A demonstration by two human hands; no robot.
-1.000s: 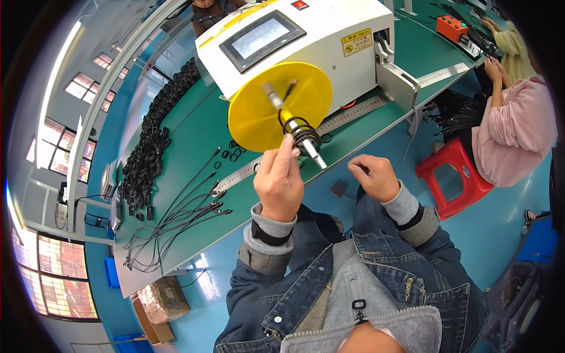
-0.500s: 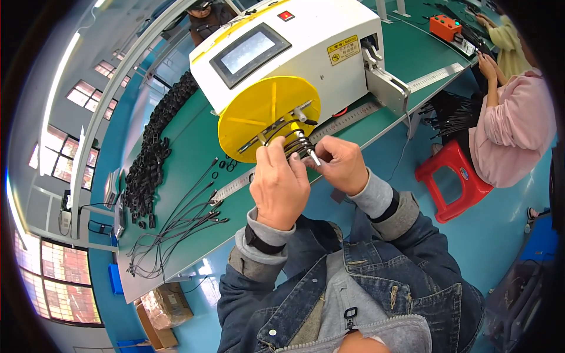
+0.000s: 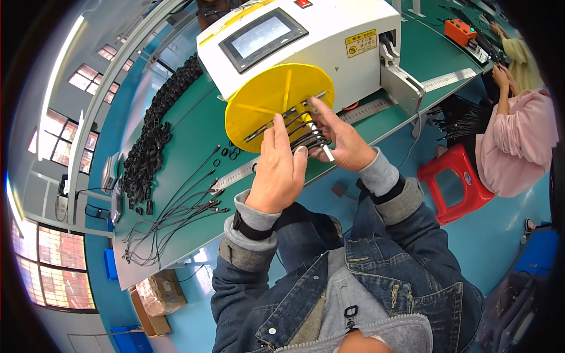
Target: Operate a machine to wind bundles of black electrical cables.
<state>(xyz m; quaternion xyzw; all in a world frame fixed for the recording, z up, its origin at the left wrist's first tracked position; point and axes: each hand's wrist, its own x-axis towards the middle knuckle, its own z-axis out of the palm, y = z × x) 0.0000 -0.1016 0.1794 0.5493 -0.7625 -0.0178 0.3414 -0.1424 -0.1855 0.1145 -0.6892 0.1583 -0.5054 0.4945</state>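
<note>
The person sits at a green table with both hands up at a white machine. A big yellow disc stands on the front of the machine, and a short metal rod sticks out from its middle. A coil of black wire is wound round that rod.

The left hand is flat and open, with its fingers close together. Its fingertips touch the black wire from the near side. It does not grab anything.

The right hand is on the other side of the coil. Its fingers curl round the black wire and the tip of the rod, so it holds the coil in a loose grip. One finger points up and touches the yellow disc.

A bunch of loose black cables lies on the table to the left, well apart from the hands. A long pile of black wire bundles lies farther left. A metal ruler lies along the table edge, near the left hand.

On the right, another person in a pink top sits beside a red stool.
</note>
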